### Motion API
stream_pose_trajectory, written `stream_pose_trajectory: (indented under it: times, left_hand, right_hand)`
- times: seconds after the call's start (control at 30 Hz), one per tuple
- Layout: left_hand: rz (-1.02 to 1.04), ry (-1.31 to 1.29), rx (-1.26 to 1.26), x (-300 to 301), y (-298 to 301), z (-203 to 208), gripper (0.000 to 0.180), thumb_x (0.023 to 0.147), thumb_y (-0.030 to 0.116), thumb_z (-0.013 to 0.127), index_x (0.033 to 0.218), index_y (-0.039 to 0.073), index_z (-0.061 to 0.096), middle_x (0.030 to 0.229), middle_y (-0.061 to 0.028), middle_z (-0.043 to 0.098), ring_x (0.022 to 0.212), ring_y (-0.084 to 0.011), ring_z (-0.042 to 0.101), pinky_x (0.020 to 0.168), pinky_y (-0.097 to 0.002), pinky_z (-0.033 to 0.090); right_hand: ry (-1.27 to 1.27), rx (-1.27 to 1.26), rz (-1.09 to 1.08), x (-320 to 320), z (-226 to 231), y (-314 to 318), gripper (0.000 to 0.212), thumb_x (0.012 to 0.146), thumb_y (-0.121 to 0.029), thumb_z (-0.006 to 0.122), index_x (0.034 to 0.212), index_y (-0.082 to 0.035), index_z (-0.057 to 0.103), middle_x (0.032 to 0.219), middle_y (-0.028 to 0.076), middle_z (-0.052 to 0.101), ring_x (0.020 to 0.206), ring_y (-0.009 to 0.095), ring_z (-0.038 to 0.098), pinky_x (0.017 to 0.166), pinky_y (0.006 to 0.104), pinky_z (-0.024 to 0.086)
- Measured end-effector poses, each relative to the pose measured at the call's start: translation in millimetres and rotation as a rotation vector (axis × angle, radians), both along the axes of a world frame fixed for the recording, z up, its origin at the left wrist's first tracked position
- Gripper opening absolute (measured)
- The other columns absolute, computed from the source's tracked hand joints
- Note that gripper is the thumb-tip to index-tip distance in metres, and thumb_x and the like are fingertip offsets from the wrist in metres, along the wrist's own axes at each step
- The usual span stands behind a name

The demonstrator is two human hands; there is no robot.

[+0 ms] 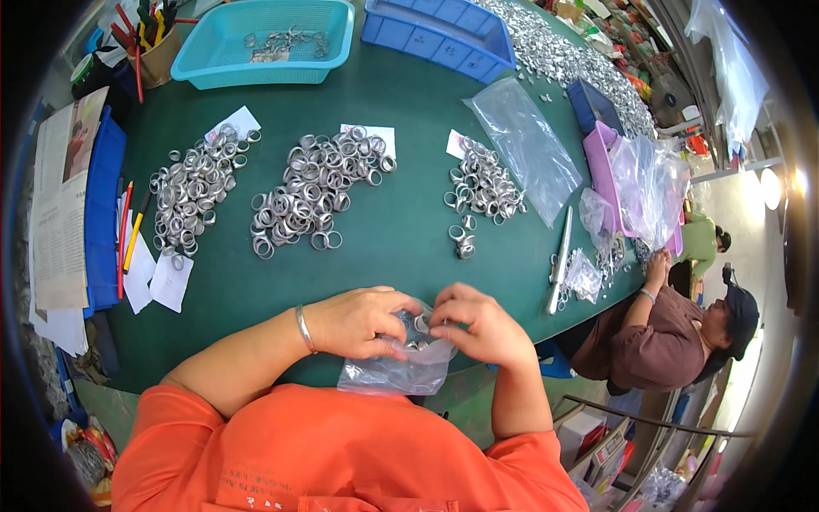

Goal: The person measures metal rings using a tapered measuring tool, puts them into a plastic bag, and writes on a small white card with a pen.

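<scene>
At the table's near edge, a clear plastic bag [394, 375] hangs between my two hands with a few silver metal rings [420, 323] at its mouth. My left hand [363, 322], a bangle on its wrist, has its fingers curled on the bag's left side. My right hand [482, 326] pinches the bag's upper right edge, slightly blurred. Beyond them lie three heaps of similar rings: a left heap [198, 188], a larger middle heap [320, 188] and a smaller right heap [485, 181], with a few rings [463, 237] apart in front of it.
A turquoise basket [260, 78] and a blue crate [435, 43] stand at the far side. A flat plastic bag [533, 145] and a long metal tool [560, 260] lie to the right, near a pink basket [601, 166]. Another person [661, 341] sits at the right edge.
</scene>
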State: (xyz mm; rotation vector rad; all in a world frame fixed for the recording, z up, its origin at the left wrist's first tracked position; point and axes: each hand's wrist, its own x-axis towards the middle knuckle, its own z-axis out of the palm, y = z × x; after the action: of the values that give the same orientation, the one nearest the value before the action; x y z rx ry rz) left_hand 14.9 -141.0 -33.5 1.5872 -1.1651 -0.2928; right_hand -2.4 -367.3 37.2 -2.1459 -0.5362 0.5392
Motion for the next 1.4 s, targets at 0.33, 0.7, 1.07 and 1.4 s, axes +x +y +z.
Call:
stream_pose_trajectory:
  times: [0.33, 0.7, 1.07, 1.4]
  left_hand:
    - [-0.002, -0.018, -0.020, 1, -2, 6, 0.011, 0.070, 0.017, 0.071, 0.076, 0.009, 0.068, 0.117, -0.0162, 0.055, 0.087, -0.0286, 0.056, 0.079, -0.0362, 0.045]
    - [0.020, 0.027, -0.026, 0, 2, 0, 0.011, 0.069, 0.017, 0.072, 0.074, 0.008, 0.068, 0.116, -0.0157, 0.056, 0.083, -0.0273, 0.056, 0.075, -0.0355, 0.045]
    - [0.009, 0.006, -0.029, 2, -1, 1, 0.013, 0.070, 0.019, 0.073, 0.074, 0.008, 0.068, 0.114, -0.0156, 0.057, 0.081, -0.0278, 0.055, 0.073, -0.0351, 0.045]
    - [0.015, 0.030, 0.027, 0, 1, 1, 0.017, 0.072, 0.024, 0.071, 0.071, 0.008, 0.066, 0.114, -0.0151, 0.057, 0.086, -0.0288, 0.056, 0.077, -0.0354, 0.044]
  right_hand:
    - [-0.592, -0.200, -0.541, 37, -46, -11, 0.014, 0.077, 0.006, 0.059, 0.090, 0.000, 0.061, 0.099, 0.015, 0.054, 0.079, 0.030, 0.058, 0.070, 0.0335, 0.048]
    - [0.148, 0.244, -0.065, 19, 1, -12, 0.006, 0.078, 0.005, 0.063, 0.082, 0.001, 0.064, 0.082, 0.007, 0.058, 0.071, 0.014, 0.057, 0.060, 0.0256, 0.045]
    - [-0.547, -0.408, -0.474, 43, -54, -4, 0.024, 0.078, -0.011, 0.067, 0.102, -0.009, 0.061, 0.097, 0.012, 0.053, 0.073, 0.030, 0.059, 0.065, 0.0377, 0.049]
    - [-0.405, -0.275, -0.255, 14, -36, 11, 0.022, 0.071, -0.003, 0.072, 0.085, 0.002, 0.058, 0.084, 0.010, 0.053, 0.068, 0.020, 0.058, 0.060, 0.0291, 0.047]
